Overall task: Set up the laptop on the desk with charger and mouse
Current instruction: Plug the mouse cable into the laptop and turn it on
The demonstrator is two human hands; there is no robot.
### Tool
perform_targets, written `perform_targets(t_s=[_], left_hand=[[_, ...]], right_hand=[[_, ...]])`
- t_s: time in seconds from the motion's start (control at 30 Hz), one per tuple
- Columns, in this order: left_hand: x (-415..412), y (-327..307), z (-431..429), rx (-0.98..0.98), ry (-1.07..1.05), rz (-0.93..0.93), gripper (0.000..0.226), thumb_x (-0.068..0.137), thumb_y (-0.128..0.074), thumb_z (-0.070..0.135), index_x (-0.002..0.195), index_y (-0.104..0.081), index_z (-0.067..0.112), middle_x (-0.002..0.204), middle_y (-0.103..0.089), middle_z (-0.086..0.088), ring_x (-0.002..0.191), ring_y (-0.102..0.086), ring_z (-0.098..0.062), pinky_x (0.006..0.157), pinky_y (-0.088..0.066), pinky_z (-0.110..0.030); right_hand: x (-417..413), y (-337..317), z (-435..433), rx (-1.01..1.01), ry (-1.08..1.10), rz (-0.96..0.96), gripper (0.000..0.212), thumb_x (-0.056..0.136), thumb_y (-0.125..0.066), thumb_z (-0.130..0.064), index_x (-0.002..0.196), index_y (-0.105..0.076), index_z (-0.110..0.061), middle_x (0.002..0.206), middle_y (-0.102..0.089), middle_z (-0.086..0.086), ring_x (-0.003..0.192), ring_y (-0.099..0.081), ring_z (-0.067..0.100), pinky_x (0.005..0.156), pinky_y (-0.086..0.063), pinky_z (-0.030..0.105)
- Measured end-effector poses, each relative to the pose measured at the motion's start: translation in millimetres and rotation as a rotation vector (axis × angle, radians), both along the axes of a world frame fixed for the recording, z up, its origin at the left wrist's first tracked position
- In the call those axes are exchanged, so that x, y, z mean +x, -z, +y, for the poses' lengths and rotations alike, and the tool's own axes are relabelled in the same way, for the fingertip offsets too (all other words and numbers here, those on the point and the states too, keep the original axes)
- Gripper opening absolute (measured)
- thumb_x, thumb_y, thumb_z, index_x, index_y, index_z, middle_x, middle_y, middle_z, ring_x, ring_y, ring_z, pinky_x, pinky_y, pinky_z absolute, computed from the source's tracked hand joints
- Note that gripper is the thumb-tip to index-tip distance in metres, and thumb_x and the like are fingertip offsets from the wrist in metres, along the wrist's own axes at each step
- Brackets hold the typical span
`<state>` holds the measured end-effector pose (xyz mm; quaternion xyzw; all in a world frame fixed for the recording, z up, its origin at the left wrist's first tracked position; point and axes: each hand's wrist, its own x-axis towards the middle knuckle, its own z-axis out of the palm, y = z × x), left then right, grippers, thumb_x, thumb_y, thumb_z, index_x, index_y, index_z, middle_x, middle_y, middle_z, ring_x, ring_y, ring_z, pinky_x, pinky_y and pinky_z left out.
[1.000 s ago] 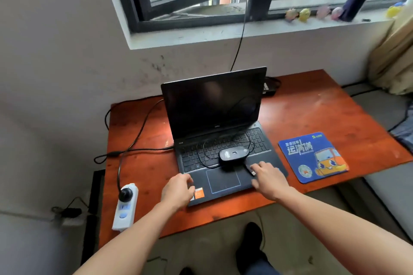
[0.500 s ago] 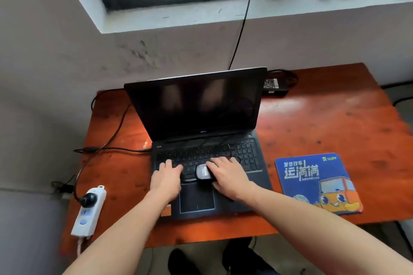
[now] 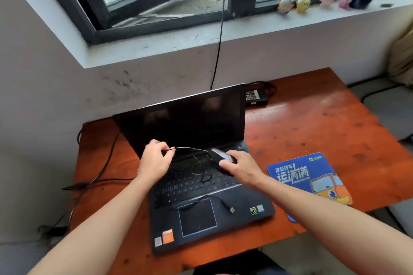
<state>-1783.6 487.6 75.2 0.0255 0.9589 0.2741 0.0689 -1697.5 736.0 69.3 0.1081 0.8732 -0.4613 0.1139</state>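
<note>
the laptop (image 3: 196,163) sits open on the orange-brown tabletop (image 3: 312,123), its dark screen tilted back toward the wall under the window. above the keyboard the right hand (image 3: 242,166) holds the black mouse (image 3: 221,157) lifted off the keys, its grip closed around the mouse body with the thumb on the near side. the left hand (image 3: 155,158) is raised over the left part of the keyboard, thumb and fingers pinching the thin mouse cable (image 3: 190,148), which runs nearly straight across to the mouse. more of that cable lies in loose loops on the keys and trails down past the touchpad, where its usb plug (image 3: 232,209) rests on the palm rest. the blue mouse pad (image 3: 306,174) with an orange cartoon truck lies flat on the tabletop just right of the laptop, partly covered by the right forearm. the black charger brick (image 3: 256,96) sits behind the laptop's right rear corner, near the wall. a black power cable (image 3: 105,169) runs off the left side of the laptop and down over the tabletop edge.
</note>
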Motion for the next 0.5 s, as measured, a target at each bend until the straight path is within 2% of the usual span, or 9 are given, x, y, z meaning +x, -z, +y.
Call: perform_targets(t_s=[0.07, 0.1, 0.13, 0.17, 0.2, 0.27, 0.33, 0.43, 0.5], left_hand=[[-12.4, -8.7, 10.9, 0.128, -0.046, -0.005, 0.030, 0.087, -0.064, 0.029, 0.064, -0.058, 0.012, 0.069, -0.055, 0.000, 0.070, -0.052, -0.019, 0.062, -0.035, -0.029], [-18.2, -12.9, 16.3, 0.184, -0.075, -0.029, 0.033, 0.087, -0.064, 0.029, 0.061, -0.058, 0.011, 0.059, -0.054, 0.003, 0.061, -0.049, -0.016, 0.056, -0.035, -0.029], [-21.8, -15.2, 18.2, 0.230, -0.095, -0.058, 0.034, 0.086, -0.064, 0.029, 0.059, -0.059, 0.010, 0.053, -0.054, 0.005, 0.054, -0.048, -0.014, 0.053, -0.036, -0.027], [-23.7, -17.9, 28.8, 0.265, -0.073, -0.095, 0.033, 0.086, -0.064, 0.029, 0.060, -0.061, 0.008, 0.054, -0.059, 0.008, 0.051, -0.047, -0.011, 0.051, -0.036, -0.026], [-23.8, -18.1, 30.2, 0.294, -0.067, -0.136, 0.033, 0.087, -0.064, 0.029, 0.062, -0.064, 0.007, 0.058, -0.065, 0.008, 0.052, -0.048, -0.008, 0.052, -0.037, -0.025], [-23.0, -21.0, 42.9, 0.350, -0.013, -0.200, 0.033, 0.087, -0.064, 0.030, 0.062, -0.065, 0.008, 0.064, -0.072, 0.005, 0.059, -0.055, -0.008, 0.060, -0.041, -0.024], [-21.3, -23.8, 53.4, 0.366, 0.036, -0.223, 0.034, 0.086, -0.066, 0.032, 0.059, -0.063, 0.010, 0.058, -0.070, 0.002, 0.061, -0.059, -0.006, 0.066, -0.042, -0.025], [-18.9, -27.5, 76.4, 0.364, 0.087, -0.249, 0.036, 0.085, -0.068, 0.034, 0.058, -0.058, 0.012, 0.045, -0.058, 0.001, 0.041, -0.050, -0.003, 0.058, -0.042, -0.024], [-16.2, -27.8, 94.4, 0.399, 0.127, -0.317, 0.036, 0.087, -0.066, 0.034, 0.060, -0.058, 0.012, 0.042, -0.047, 0.002, 0.040, -0.044, -0.007, 0.053, -0.047, -0.025]], right_hand=[[-2.6, -15.2, 17.7, -0.235, 0.262, 0.012, 0.031, 0.081, -0.059, -0.029, 0.051, -0.056, -0.027, 0.048, -0.050, -0.014, 0.047, -0.044, 0.003, 0.051, -0.035, 0.025], [-1.9, -20.0, 29.2, -0.402, 0.407, -0.004, 0.028, 0.084, -0.058, -0.023, 0.057, -0.063, -0.022, 0.053, -0.059, -0.008, 0.047, -0.051, 0.007, 0.049, -0.039, 0.027], [-1.3, -24.1, 40.8, -0.539, 0.507, -0.054, 0.024, 0.085, -0.054, -0.024, 0.069, -0.068, -0.014, 0.060, -0.067, 0.007, 0.048, -0.057, 0.015, 0.046, -0.041, 0.025], [7.3, -27.7, 60.4, -0.634, 0.593, -0.084, 0.031, 0.086, -0.050, -0.028, 0.079, -0.070, -0.005, 0.068, -0.069, 0.019, 0.047, -0.060, 0.022, 0.044, -0.041, 0.023], [10.8, -27.1, 73.6, -0.682, 0.603, -0.137, 0.038, 0.086, -0.047, -0.033, 0.086, -0.070, -0.002, 0.073, -0.069, 0.023, 0.047, -0.060, 0.024, 0.042, -0.039, 0.021], [23.0, -27.2, 107.0, -0.777, 0.642, -0.162, 0.044, 0.086, -0.041, -0.039, 0.092, -0.070, -0.007, 0.075, -0.070, 0.019, 0.047, -0.059, 0.021, 0.042, -0.034, 0.020], [34.2, -24.7, 137.7, -0.906, 0.697, -0.137, 0.044, 0.086, -0.041, -0.042, 0.095, -0.069, -0.009, 0.073, -0.070, 0.013, 0.047, -0.058, 0.016, 0.042, -0.033, 0.019], [54.4, -19.4, 177.9, -1.001, 0.764, -0.111, 0.036, 0.083, -0.060, -0.045, 0.093, -0.070, -0.013, 0.076, -0.070, 0.008, 0.050, -0.061, 0.013, 0.040, -0.039, 0.016], [65.8, -14.6, 194.7, -0.946, 0.767, -0.136, 0.043, 0.072, -0.074, -0.043, 0.101, -0.067, -0.011, 0.078, -0.071, 0.007, 0.054, -0.065, 0.014, 0.039, -0.043, 0.018]])
